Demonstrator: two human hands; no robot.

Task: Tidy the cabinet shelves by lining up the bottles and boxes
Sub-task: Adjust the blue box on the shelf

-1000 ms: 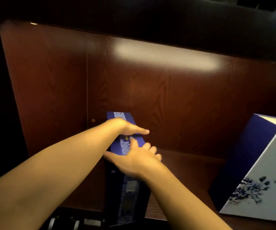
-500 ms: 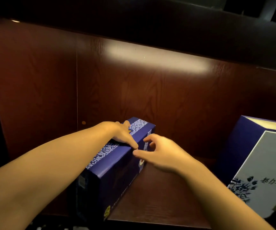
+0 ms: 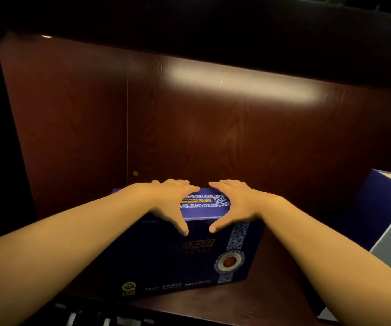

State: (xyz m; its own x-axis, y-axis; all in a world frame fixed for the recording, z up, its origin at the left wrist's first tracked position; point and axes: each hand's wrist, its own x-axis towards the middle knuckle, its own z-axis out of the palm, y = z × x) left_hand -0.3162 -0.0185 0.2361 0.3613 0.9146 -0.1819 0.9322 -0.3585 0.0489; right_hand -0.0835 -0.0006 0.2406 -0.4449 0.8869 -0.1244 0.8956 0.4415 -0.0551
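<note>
A dark blue box [image 3: 189,255] with a patterned blue-and-white band and gold lettering lies on its side on the wooden shelf [image 3: 272,300], its long face towards me. My left hand [image 3: 168,201] grips its top from the left, fingers over the far edge and thumb down the front face. My right hand [image 3: 234,203] grips the top the same way from the right. The two thumbs nearly meet at the box's front top edge.
A larger blue-and-white box [image 3: 382,222] stands tilted at the right end of the shelf. The dark wooden back panel [image 3: 213,137] and left side wall [image 3: 67,125] close in the compartment. Below the shelf's front edge, pale objects [image 3: 105,321] show dimly.
The blue box has swung from pointing away from me to lying crosswise with its long face forward. Both hands have moved onto its top, one at each side.
</note>
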